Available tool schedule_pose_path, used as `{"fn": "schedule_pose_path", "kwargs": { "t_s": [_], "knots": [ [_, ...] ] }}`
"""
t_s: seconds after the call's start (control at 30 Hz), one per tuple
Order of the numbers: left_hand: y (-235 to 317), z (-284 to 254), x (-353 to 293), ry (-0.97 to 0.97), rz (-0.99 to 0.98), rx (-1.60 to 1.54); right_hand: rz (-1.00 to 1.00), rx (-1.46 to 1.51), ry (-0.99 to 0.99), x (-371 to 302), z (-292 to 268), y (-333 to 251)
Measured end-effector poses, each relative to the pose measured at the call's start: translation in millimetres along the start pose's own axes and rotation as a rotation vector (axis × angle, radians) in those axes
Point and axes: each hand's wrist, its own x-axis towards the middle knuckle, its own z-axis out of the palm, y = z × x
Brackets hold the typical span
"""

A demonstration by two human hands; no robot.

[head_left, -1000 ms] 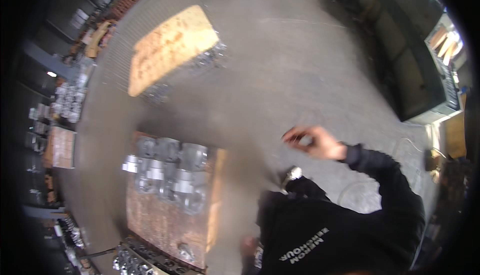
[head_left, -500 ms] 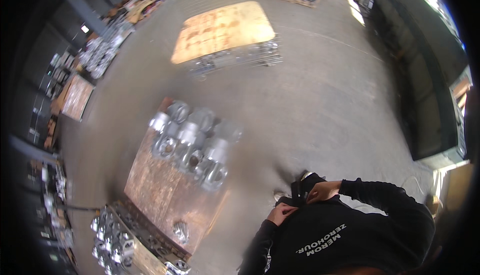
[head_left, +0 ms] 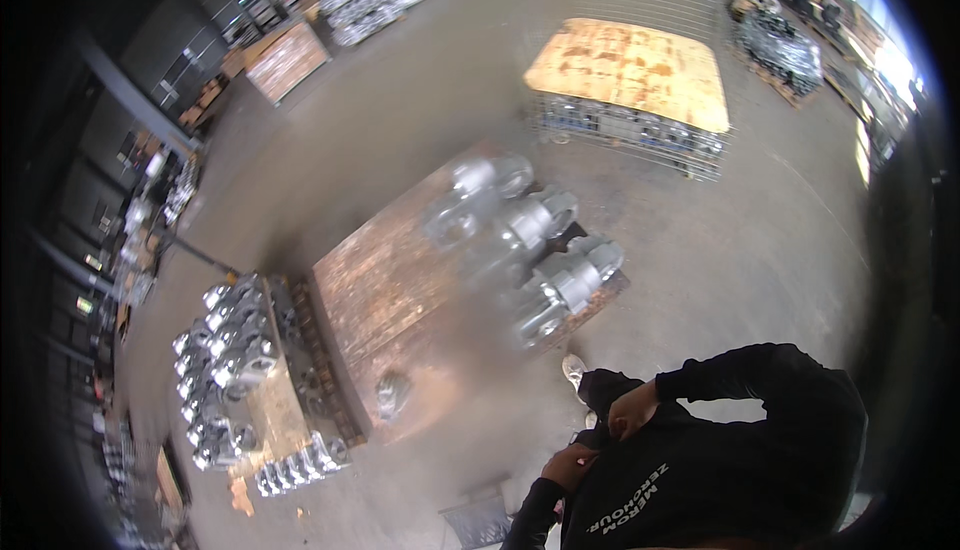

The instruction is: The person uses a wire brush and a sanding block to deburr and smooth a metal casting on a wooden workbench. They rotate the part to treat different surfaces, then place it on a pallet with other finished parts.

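Observation:
My left hand [head_left: 567, 467] and my right hand [head_left: 632, 412] are together at the lower front of my black top [head_left: 690, 470]. The fingers of both are curled onto dark cloth at its hem, though the fingertips are partly hidden. No tool or metal part shows in either hand. Ahead and to the left, a wooden board [head_left: 385, 275] bears several large silvery metal castings [head_left: 560, 275] in rows, well apart from my hands. One small metal part [head_left: 392, 395] lies by itself near the board's closer end. Blur softens part of this pile.
A pallet [head_left: 275, 420] stacked with silvery castings [head_left: 225, 350] stands at the left. Farther off is a wire cage [head_left: 630, 135] topped with a plywood sheet [head_left: 630, 65]. A wrapped load [head_left: 780, 50] sits at the far right, and a wooden crate [head_left: 287, 60] at the far left.
My view has turned to the left, so the board, castings and cage have shifted right in the picture. Both hands stay at the hem of my top.

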Motion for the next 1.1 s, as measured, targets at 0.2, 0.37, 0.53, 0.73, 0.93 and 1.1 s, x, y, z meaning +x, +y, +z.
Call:
{"fn": "schedule_pose_path", "kwargs": {
  "t_s": [0.2,0.37,0.53,0.73,0.93,1.1],
  "knots": [
    [8.4,-50.8,-3.2,0.143,-0.104,0.161,-0.306,-0.081,-0.108,34.2,-108.0,-2.5],
    [14.6,-85.7,8.0,0.186,-0.235,-0.338,-0.081,-0.152,-0.21,54.4,-170.9,-33.9],
    [8.4,-84.2,12.6,0.377,-0.273,-0.24,-0.071,-0.209,-0.323,64.9,-214.5,-56.3],
    [-3.3,-81.9,9.0,0.615,-0.23,-0.165,-0.086,-0.307,-0.502,87.4,-241.4,-60.6],
    [-22.9,-88.4,-10.3,0.924,-0.232,-0.259,0.101,-0.053,-0.169,78.3,-260.5,-38.1],
    [-87.9,-66.2,-104.9,1.204,-0.096,-0.2,0.012,0.5,0.264,-13.9,-289.2,-67.0]
  ]
}}
